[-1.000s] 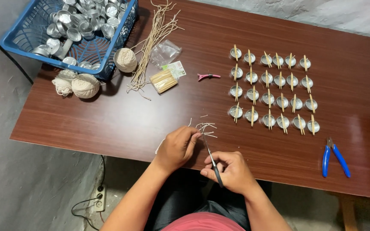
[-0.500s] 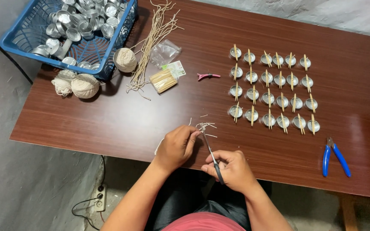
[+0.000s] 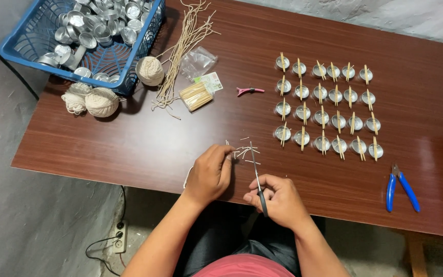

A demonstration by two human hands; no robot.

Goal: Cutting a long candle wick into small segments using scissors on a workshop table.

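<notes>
Two hands meet near the lower middle of the frame, at the front edge of the brown desk (image 3: 129,149). We see the left hand (image 3: 208,174) curled closed, its fingertips pinching a short pale piece of wick string (image 3: 227,145) that stands just past them, toward the upper right of the hand. The right hand (image 3: 280,199) is closed around the dark handles of a slim pair of scissors (image 3: 256,177). The scissors' long axis runs almost straight up the frame, leaning slightly left, with the tip ending just beside the pinched string. So the string lies up and to the left of the right hand, and the blades point at it; whether the blades touch it we cannot tell.

Around the tip, a small scatter of cut string pieces (image 3: 246,151) lies on the desk, just right of the left fingertips. Of the two hands, the left is plainly nearer to the string and to the pieces.

Farther off, in the right half of the frame, we see a grid of small metal cups (image 3: 329,105), each with a wooden stick across it. Blue-handled pliers (image 3: 401,187) lie at the lower right, well apart from both hands. At the upper left a blue basket (image 3: 26,46) holds empty cups, with balls of twine (image 3: 101,101) beside it and a bundle of long wicks (image 3: 183,51) above centre.
</notes>
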